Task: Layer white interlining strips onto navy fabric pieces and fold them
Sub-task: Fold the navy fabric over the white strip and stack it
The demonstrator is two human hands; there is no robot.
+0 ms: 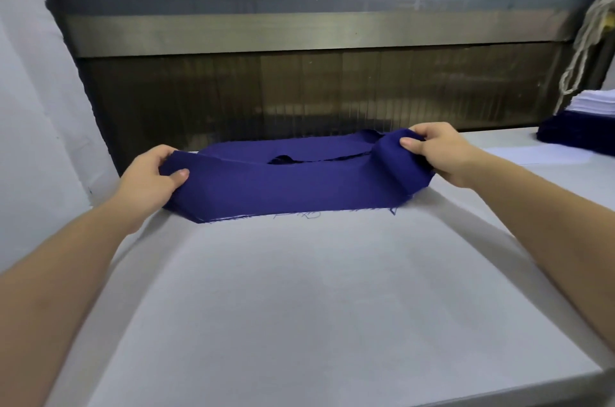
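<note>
We hold a navy fabric piece [283,183] across the far end of the white table [299,306], right in front of the dark machine mouth [299,93] that stands at the table's far edge. Our left hand [151,173] pinches the left end of the cloth, with the thumb on top and the fingers tucked behind. Our right hand [436,148] pinches the right end the same way and holds it a little way up off the table, so the cloth curls over there. The near edge of the cloth touches the table and looks frayed. Another navy layer shows behind the front fold, with a dark gap between the two. Past the table's far right corner sits a pile of navy pieces [579,137], and a pile of white interlining strips [595,103] rests on top of it. A pale cord [585,40] hangs above that corner. A shiny metal bar [316,33] runs across the machine, above the table's far edge.
</note>
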